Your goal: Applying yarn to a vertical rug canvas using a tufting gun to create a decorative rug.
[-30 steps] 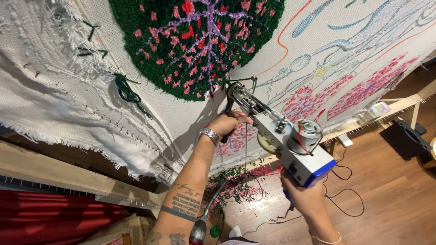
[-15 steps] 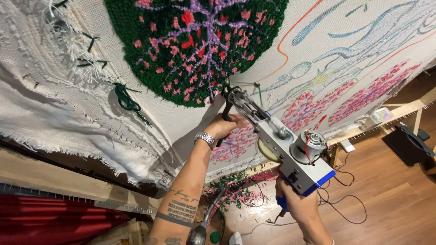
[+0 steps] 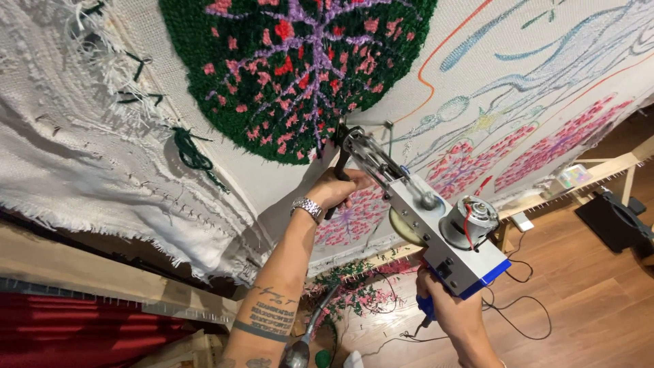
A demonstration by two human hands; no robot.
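Here, the left hand (image 3: 338, 189) is curled tight around the black front handle (image 3: 338, 178) of a tufting gun (image 3: 426, 221). A silver watch (image 3: 308, 207) sits on that wrist, and dark tattoos show lower on the arm. The right hand (image 3: 449, 313) is closed around the blue grip (image 3: 427, 308) at the back end of the gun, under its silver box. Both hands hold the gun up together.

The gun is long and silver, with a small round motor (image 3: 470, 219) on its back part and a yellow wheel (image 3: 403, 228) on its side. Its thin front tip touches the white cloth (image 3: 477, 61), right at the bottom edge of a big green tufted round (image 3: 300, 68). That round has pink spots and purple lines that spread out like branches.

The cloth is stretched on a wooden frame (image 3: 599, 167) that runs along its lower edge. To the right of the gun tip, the cloth has drawn lines in blue and orange, and pink tufted patches (image 3: 545, 143) near the lower edge. On the left side the cloth is loose and frayed, and a bit of dark green yarn (image 3: 191, 151) hangs from it.

Below, black cords (image 3: 524, 313) lie on the brown wooden floor (image 3: 586, 293).
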